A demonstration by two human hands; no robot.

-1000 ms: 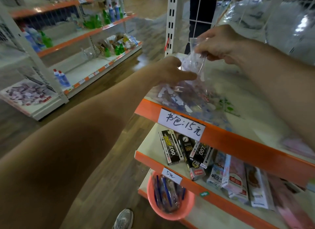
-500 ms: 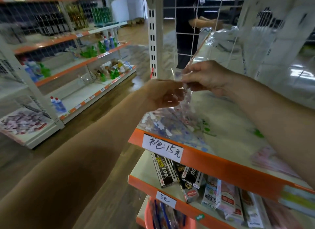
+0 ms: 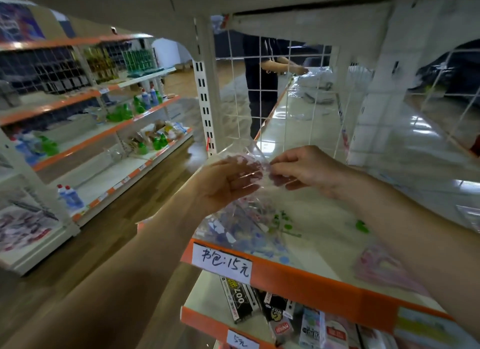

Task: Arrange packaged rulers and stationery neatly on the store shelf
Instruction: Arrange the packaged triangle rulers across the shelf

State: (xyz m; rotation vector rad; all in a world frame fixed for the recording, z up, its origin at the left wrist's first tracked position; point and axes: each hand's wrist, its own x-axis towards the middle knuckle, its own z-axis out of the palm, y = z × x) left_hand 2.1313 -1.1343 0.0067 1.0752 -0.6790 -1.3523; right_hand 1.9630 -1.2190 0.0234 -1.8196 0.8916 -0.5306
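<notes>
The clear packet point(image 3: 246, 231) stands tilted at the front-left corner of the shelf point(image 3: 324, 234), lower end on the board just behind the orange front lip point(image 3: 311, 280), its top pinched by the left hand point(image 3: 226, 185), whose fingers show through the film, and by the right hand point(image 3: 304, 169). Open board runs rightward to a pink packet point(image 3: 381, 268) near the lip, with the wire-grid back point(image 3: 285, 102) behind and the slotted upright point(image 3: 205, 102) close at the left. The film is glossy, scattered with pink, blue and purple shapes.

Bare shelf point(image 3: 324, 218) lies open between the clear bag point(image 3: 241, 234) and the pink packet point(image 3: 381, 268), while the wire grid point(image 3: 285, 102) and post point(image 3: 205, 94) block the back.
</notes>
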